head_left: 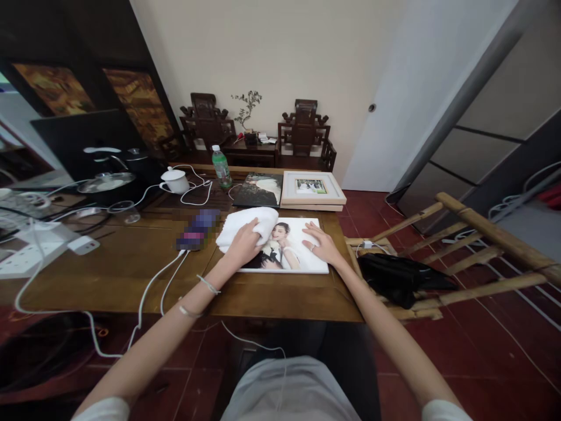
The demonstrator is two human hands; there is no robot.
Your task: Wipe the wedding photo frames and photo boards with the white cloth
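Note:
A white towel (234,225) is bunched under my left hand (243,242), whose fingers press into it over the left part of a photo panel (291,260). The panel lies flat near the front of the wooden table and shows a portrait of people in light and dark clothes. Part of the picture is hidden by the towel. On the panel's right edge rests my right hand (322,242), fingers spread, holding nothing.
Behind the panel lie a dark photo panel (258,190) and a white picture frame (337,190). A green bottle (221,166), a lidded white cup (175,181) and a phone (197,230) with cables stand or lie leftward. A bamboo chair (491,298) bearing a black bag (390,275) is at right.

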